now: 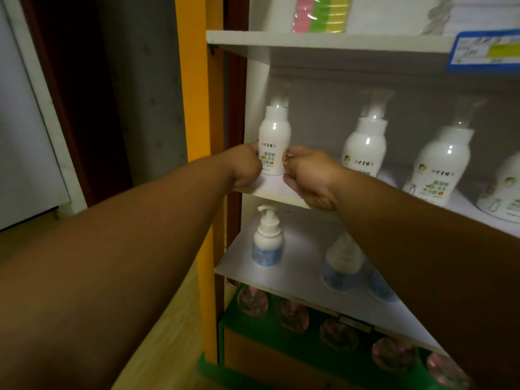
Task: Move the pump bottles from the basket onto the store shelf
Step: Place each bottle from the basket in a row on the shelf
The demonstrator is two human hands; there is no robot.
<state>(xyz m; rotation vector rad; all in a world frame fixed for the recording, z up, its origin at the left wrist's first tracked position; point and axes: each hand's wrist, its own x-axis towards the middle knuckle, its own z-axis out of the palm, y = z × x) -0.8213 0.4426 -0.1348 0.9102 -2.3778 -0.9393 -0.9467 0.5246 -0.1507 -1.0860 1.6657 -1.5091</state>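
Observation:
A white pump bottle with a clear cap stands upright at the left end of the middle white shelf. My left hand grips its lower left side and my right hand grips its lower right side. Further right on the same shelf stand a second matching bottle, a third matching bottle and part of another bottle. The basket is out of view.
The shelf below holds smaller blue-labelled pump bottles. Under it, pinkish round bottles sit in a green tray. The top shelf carries coloured sponges and a blue price tag. An orange post stands left of the unit.

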